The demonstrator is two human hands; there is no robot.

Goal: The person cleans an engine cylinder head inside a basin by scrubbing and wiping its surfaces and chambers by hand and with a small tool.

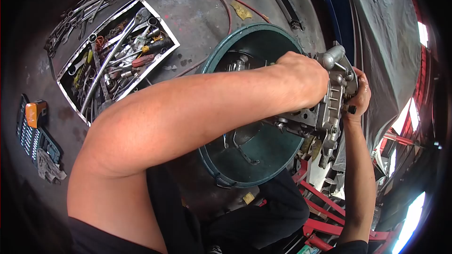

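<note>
A grey cast-metal engine part (333, 101) is held over the right rim of a dark green round tub (282, 153). My right hand (359, 95) is wrapped round the part's right edge, beside a small black knob. My left hand (301, 79) is curled against the left side of the part, over the tub. Its back faces the camera and its fingertips are mostly hidden, so what they hold cannot be made out. Inside the tub lie a metal piece (238, 64) and a thin bent metal piece (246, 153).
A white-edged toolbox (172, 37) full of wrenches and sockets stands at left, with loose wrenches (87, 11) behind it. A socket set (31, 136) lies far left. Red hoses (228, 9) cross the floor. Red metal bars (325, 201) and a grey cover (383, 42) are at right.
</note>
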